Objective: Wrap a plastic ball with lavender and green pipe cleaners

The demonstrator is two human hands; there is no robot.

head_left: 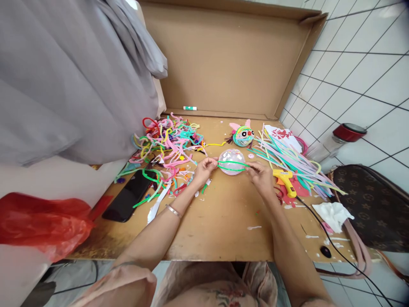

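Between both hands runs a green pipe cleaner (231, 162), looped so that two strands lie close together. One end is pinched in the fingers of my left hand (206, 169), and the other in those of my right hand (259, 175). Directly behind the strands sits a clear rounded plastic piece (232, 170) with pale bits showing in it; whether the strands touch it I cannot tell. Past it stands a ball-shaped figure (243, 135) wrapped in coloured strands, with pink ears, googly eyes and a red nose.
Tangled pipe cleaners (171, 140) cover the table's left, beside a black phone (129, 198). Straight pipe cleaners (287, 157), a yellow glue gun (286, 181) with its cord and a brown bag (372, 207) are on the right. A cardboard panel (223, 59) stands behind.
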